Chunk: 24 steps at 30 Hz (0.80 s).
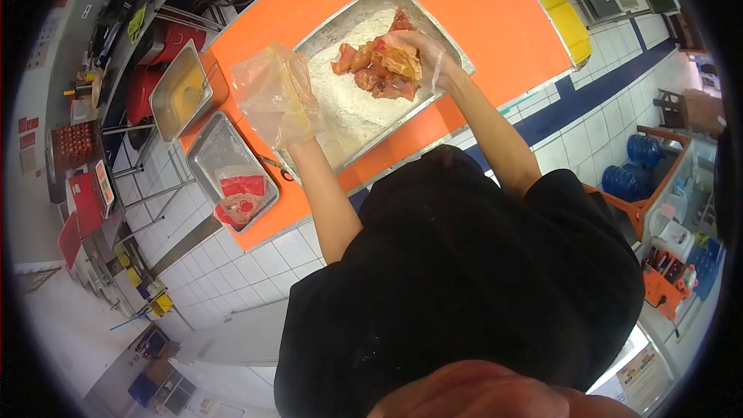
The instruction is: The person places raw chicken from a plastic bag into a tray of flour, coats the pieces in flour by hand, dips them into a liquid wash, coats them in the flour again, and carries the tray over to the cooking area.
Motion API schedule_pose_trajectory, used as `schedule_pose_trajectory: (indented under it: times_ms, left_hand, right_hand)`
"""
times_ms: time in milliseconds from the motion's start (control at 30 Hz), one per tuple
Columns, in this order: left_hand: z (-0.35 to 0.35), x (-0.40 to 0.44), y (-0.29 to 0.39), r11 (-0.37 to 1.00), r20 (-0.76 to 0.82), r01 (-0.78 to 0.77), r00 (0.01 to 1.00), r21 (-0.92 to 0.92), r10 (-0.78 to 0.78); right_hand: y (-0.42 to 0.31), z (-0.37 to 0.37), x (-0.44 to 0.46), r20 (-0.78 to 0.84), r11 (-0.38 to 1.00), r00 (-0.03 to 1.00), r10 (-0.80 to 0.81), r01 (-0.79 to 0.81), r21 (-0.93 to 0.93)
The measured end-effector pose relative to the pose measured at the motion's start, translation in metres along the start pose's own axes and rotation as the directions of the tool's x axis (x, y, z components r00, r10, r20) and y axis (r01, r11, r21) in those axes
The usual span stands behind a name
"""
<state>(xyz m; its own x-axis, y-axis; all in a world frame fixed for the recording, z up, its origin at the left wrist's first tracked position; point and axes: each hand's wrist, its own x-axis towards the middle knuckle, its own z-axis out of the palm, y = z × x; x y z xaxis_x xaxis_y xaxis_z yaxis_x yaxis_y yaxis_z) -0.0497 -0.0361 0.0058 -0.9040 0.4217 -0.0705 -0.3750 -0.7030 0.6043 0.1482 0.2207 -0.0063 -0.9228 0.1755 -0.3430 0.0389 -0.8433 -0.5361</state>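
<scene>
My left hand [306, 101] is closed on a clear plastic bag [267, 93], which is wet and yellowish inside. The bag hangs over the left edge of a large metal tray [435, 12], and its film partly hides my fingers. White flour [340, 104] covers the tray's bottom. On the flour lies a heap of raw marinated chicken pieces [379, 70], orange and glossy. My right hand [422, 48], in a thin clear plastic glove, curves over the heap's upper right side with its fingers around some of the chicken.
The tray stands on an orange table [511, 23]. Left of it are a deep metal pan [184, 93] with yellow liquid and a smaller metal tray [224, 143] holding a red-printed plastic bag [244, 193]. Dark scissor-like handles [282, 170] lie near the big tray. A yellow object [565, 27] stands beyond the table.
</scene>
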Motion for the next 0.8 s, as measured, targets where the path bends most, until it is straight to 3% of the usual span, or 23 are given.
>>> schedule_pose_trajectory:
  times_ms: [133, 233, 333, 433, 467, 500, 533, 567, 633, 667, 733, 800]
  left_hand:
    - [-0.002, 0.002, -0.001, 1.000, 0.009, 0.003, 1.000, 0.027, -0.003]
    - [0.000, 0.002, -0.002, 0.999, 0.018, 0.007, 1.000, 0.052, -0.008]
    - [0.002, 0.002, -0.003, 0.996, 0.036, -0.003, 0.999, 0.091, 0.000]
    - [0.004, 0.002, -0.002, 0.956, 0.084, -0.075, 0.995, 0.284, 0.053]
    - [0.004, 0.002, -0.003, 0.909, 0.122, -0.130, 0.989, 0.395, 0.089]
    - [0.004, 0.003, -0.003, 0.834, 0.163, -0.195, 0.978, 0.516, 0.128]
    - [0.004, 0.003, -0.005, 0.763, 0.198, -0.245, 0.968, 0.599, 0.156]
    - [0.002, 0.001, -0.003, 0.728, 0.207, -0.266, 0.963, 0.632, 0.172]
    - [0.011, -0.006, 0.001, 0.973, 0.020, -0.022, 1.000, 0.230, 0.018]
    - [0.015, -0.009, 0.003, 0.987, -0.063, 0.113, 0.991, -0.112, -0.121]
    - [0.015, -0.005, -0.002, 0.997, -0.035, 0.048, 0.998, -0.061, -0.051]
    - [0.009, 0.004, -0.014, 0.999, -0.031, 0.008, 0.999, -0.046, -0.010]
  right_hand:
    - [-0.002, -0.005, -0.003, 0.153, 0.929, 0.986, -0.072, 0.010, 0.369]
    - [0.001, -0.001, -0.002, 0.088, 0.895, 0.983, -0.160, 0.107, 0.433]
    - [0.000, 0.002, -0.007, 0.152, 0.885, 0.968, -0.202, 0.113, 0.452]
    - [-0.007, 0.004, 0.001, 0.162, 0.982, 0.985, -0.060, 0.030, 0.187]
    - [-0.003, -0.003, 0.008, -0.030, 0.983, 0.996, -0.079, 0.073, -0.166]
    - [0.006, -0.009, 0.013, -0.202, 0.865, 0.966, -0.159, 0.038, -0.500]
    - [0.013, -0.016, 0.016, -0.325, 0.645, 0.901, -0.288, -0.068, -0.762]
    - [0.013, -0.014, 0.011, -0.334, 0.483, 0.880, -0.338, -0.143, -0.864]
    - [-0.001, 0.003, -0.004, -0.315, 0.116, 0.841, -0.440, -0.295, -0.949]
    - [-0.009, 0.011, -0.007, -0.318, 0.089, 0.817, -0.481, -0.316, -0.945]
    - [-0.019, 0.023, -0.011, -0.324, 0.044, 0.763, -0.559, -0.363, -0.931]
    - [-0.009, 0.043, -0.010, -0.230, 0.516, 0.841, -0.489, 0.066, -0.854]
